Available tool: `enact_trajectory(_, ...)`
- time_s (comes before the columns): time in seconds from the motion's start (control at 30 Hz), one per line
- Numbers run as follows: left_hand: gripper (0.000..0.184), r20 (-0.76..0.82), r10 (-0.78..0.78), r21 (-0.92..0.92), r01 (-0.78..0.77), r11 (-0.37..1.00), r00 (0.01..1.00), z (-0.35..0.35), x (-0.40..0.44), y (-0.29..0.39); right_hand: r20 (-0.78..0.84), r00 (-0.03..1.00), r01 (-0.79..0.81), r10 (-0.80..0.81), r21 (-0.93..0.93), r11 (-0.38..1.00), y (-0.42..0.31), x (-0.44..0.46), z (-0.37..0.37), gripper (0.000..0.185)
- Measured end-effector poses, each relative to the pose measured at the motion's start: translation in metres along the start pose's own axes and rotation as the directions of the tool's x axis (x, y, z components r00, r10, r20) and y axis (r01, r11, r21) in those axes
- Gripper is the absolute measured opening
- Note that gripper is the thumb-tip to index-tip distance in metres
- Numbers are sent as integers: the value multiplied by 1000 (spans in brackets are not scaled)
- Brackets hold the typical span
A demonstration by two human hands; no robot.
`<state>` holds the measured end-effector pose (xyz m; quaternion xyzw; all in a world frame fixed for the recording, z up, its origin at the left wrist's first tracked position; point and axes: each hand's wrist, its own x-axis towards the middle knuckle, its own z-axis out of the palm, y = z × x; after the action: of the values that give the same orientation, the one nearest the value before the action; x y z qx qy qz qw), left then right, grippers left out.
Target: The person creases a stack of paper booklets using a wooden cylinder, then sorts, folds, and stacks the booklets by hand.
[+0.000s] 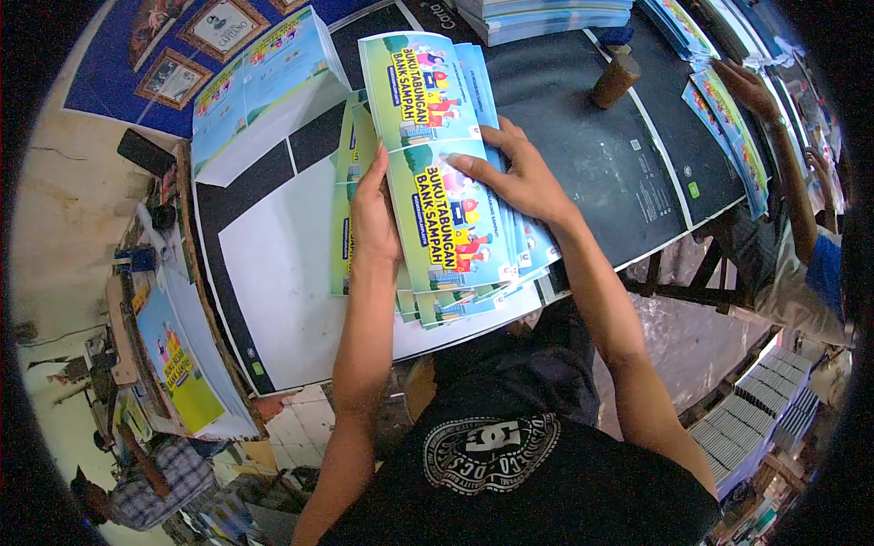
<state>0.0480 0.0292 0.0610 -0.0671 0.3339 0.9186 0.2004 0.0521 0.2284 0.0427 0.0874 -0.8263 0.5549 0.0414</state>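
A stack of printed booklet covers [446,214], reading "Buku Tabungan Bank Sampah" twice, lies between my two hands. My left hand [376,214] is closed along the left edge, thumb up near its middle. From the right, my right hand [523,173] grips the opposite edge, its thumb lying over the top face. The sheets beneath are unevenly fanned, and their edges stick out at the right and bottom. More green printed covers [340,205] lie under and left of the stack, partly hidden by my left hand and forearm.
Large folded printed sheets [264,91] stand at the back left of the black-topped table [628,136]. A thick paper stack [546,18] and a brown cylinder [615,80] are behind. Another person's hand [748,91] is by covers at the right. A printed pile [187,355] sits lower left.
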Motion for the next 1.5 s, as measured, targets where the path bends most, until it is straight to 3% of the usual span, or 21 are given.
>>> enact_trajectory(0.27,52,-28,22,49,-20,999,999,-17,7,-2,25,1000,7,-8,20,1000,3,0,-1,63)
enact_trajectory(0.4,50,-195,86,329,-18,944,977,-8,-2,13,36,999,17,-18,4,1000,1,0,-3,61)
enact_trajectory(0.47,49,-109,156,278,-120,953,982,-19,-3,28,52,998,22,-20,-29,999,0,1,-6,59)
enact_trajectory(0.57,48,-49,229,248,-210,946,972,-37,-11,57,85,996,-41,34,89,995,2,2,-8,58)
enact_trajectory(0.63,47,-72,298,228,-275,934,952,-31,-21,71,36,999,26,-24,-74,997,6,0,-4,59)
enact_trajectory(0.67,46,-68,239,132,-229,964,969,-43,-22,79,16,998,57,-56,-156,986,8,0,-2,59)
enact_trajectory(0.77,45,-141,374,254,-331,909,917,-24,-31,77,-91,989,112,-114,-23,993,1,-3,5,67)
enact_trajectory(0.9,46,-93,283,246,-253,936,955,-24,-14,50,32,965,257,-259,-279,925,10,-2,5,59)
enact_trajectory(1.0,46,-118,233,368,-175,913,965,-7,-6,22,36,982,188,-187,-353,917,5,-7,3,52)
enact_trajectory(1.07,43,-127,248,515,-150,844,960,4,-8,14,38,970,236,-239,-376,896,14,-5,4,49)
enact_trajectory(1.1,43,-127,246,473,-159,867,961,4,-7,14,37,964,258,-265,-388,885,15,-4,3,48)
enact_trajectory(1.2,42,-108,262,374,-205,905,959,-3,-1,13,2,997,79,-80,117,990,10,1,-3,53)
enact_trajectory(1.33,36,-83,226,478,-160,863,971,-7,0,12,-24,1000,-16,18,54,998,2,-3,-2,62)
enact_trajectory(1.4,37,-38,176,466,-139,874,984,-11,2,6,0,1000,-6,6,-31,1000,1,-3,-1,60)
enact_trajectory(1.5,37,1,122,402,-112,909,992,-4,0,4,5,997,-82,82,-3,997,-11,-4,-2,59)
